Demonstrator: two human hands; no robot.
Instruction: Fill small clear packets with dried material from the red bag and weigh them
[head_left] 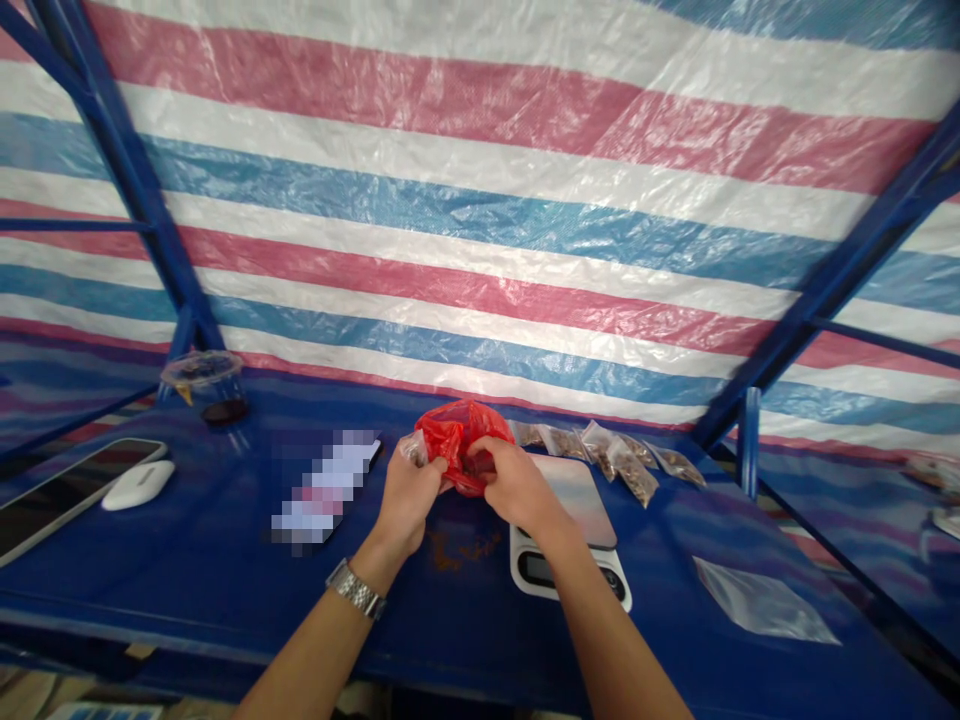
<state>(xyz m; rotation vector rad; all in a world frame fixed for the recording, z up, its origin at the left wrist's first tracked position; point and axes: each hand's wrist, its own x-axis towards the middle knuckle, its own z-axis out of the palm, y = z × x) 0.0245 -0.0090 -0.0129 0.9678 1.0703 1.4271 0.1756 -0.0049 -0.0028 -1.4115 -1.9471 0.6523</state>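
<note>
Red bag (469, 412) on the blue table (450, 640), mouth open, between the two hands; left hand (405, 495) has its fingers closed on the bag's near left edge, a bit of clear plastic (413, 448) showing at them, while the right hand (517, 482) has its fingertips inside the mouth, whether gripping anything I cannot tell. Brown crumbs (457, 550) scattered just this side of the bag; scale (581, 500) partly under the right forearm, filled packets (630, 470) lying beyond it, flat clear bag (765, 602) off to the right.
</note>
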